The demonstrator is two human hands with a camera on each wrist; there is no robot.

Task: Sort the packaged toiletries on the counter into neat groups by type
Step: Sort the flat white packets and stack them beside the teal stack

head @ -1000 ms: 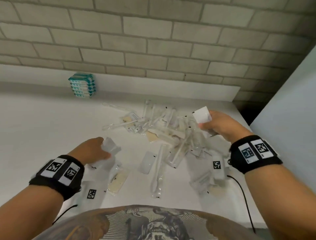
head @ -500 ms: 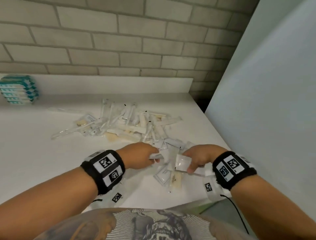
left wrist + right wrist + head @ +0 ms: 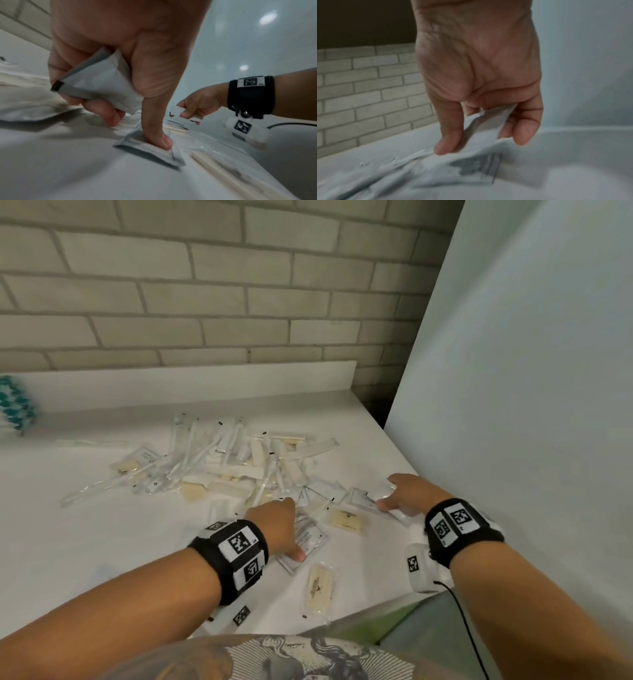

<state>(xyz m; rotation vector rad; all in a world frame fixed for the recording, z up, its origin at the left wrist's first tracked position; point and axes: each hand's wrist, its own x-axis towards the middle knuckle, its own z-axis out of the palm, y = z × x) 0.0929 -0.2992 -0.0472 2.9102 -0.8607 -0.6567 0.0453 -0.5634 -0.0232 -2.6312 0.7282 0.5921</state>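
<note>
A loose pile of clear-wrapped toiletries (image 3: 222, 463) covers the middle of the white counter (image 3: 102, 542). My left hand (image 3: 286, 529) is at the pile's near edge. Its fingers curl round a white sachet (image 3: 97, 83) while one straight digit presses a flat printed sachet (image 3: 308, 539) onto the counter. To the right, my right hand (image 3: 400, 494) pinches another white sachet (image 3: 488, 121) between thumb and fingers, low over several flat sachets (image 3: 325, 491). Two beige soap packets (image 3: 346, 522) (image 3: 320, 587) lie between and in front of the hands.
A stack of teal-and-white packets (image 3: 13, 405) stands against the backsplash at far left. A pale panel (image 3: 513, 405) rises along the counter's right edge. The brick wall (image 3: 205, 302) is behind. The counter's front edge (image 3: 359, 618) runs close to my body.
The hands met at the front of the pile and have now spread apart. The right hand carried its white sachet rightwards; the left now presses a flat sachet. The head view turned right.
</note>
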